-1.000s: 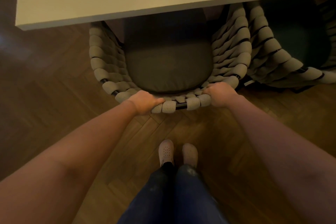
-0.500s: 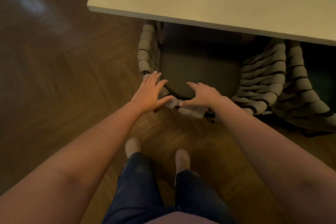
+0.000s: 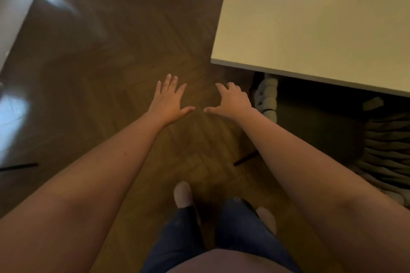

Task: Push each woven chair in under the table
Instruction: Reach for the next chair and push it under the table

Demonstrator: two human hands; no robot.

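Since both hands hang over bare floor with nothing in them, the push on this chair looks finished; the left hand (image 3: pixel 168 99) is flat with its fingers spread, while the right hand (image 3: pixel 233 102) is loosely curved, thumb out, just beside the chair's side but, as far as I can tell, not touching it. The grey thick-rope woven chair (image 3: pixel 267 95) stands to the right, its dark seat cushion (image 3: pixel 321 131) in shadow beneath the pale cream rectangular tabletop (image 3: pixel 310 17); more rope weave bulges out at the far right, of this chair or a neighbour I cannot tell; one thin dark leg (image 3: pixel 245 159) pokes onto the floor beside the right forearm; I judge the chair tucked in about as far as its back allows. Whether other chairs wait cannot be told; a thin black rod (image 3: pixel 18 166) at the left edge may be the leg of one, but only its tip shows. The tabletop's near corner sits just ahead and right of the right hand, an edge to mind in turning; to the left and ahead the dark herringbone wooden floor (image 3: pixel 111 62) runs open as far as a pale panel (image 3: pixel 13 17) in the upper left; the person's pale shoes (image 3: pixel 183 194) and blue jeans (image 3: pixel 239 232) stand close behind the hands.
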